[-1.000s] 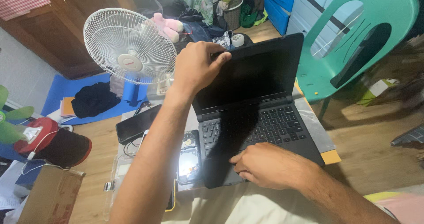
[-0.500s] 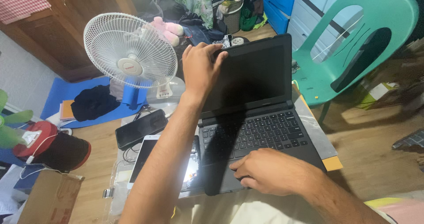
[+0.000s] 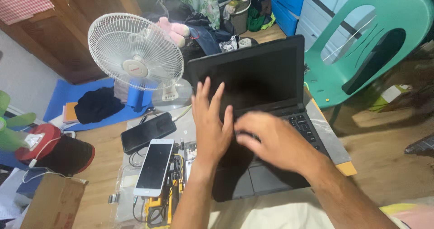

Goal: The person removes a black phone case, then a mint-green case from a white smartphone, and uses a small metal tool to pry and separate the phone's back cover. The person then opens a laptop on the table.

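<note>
White fan (image 3: 135, 59) at left; black phone (image 3: 148, 132), white phone (image 3: 154, 166) on table (image 3: 333, 145). Left hand (image 3: 211, 125) open, fingers spread, holding nothing, over black laptop (image 3: 257, 98) keyboard, table centre. Right hand (image 3: 271, 141) open, blurred, empty, beside it. Step judged: handling open laptop; next calls for firm grip.

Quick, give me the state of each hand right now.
Left hand: open, fingers spread, holding nothing, over the open black laptop.
Right hand: open, blurred, holding nothing, above the keyboard.
</note>
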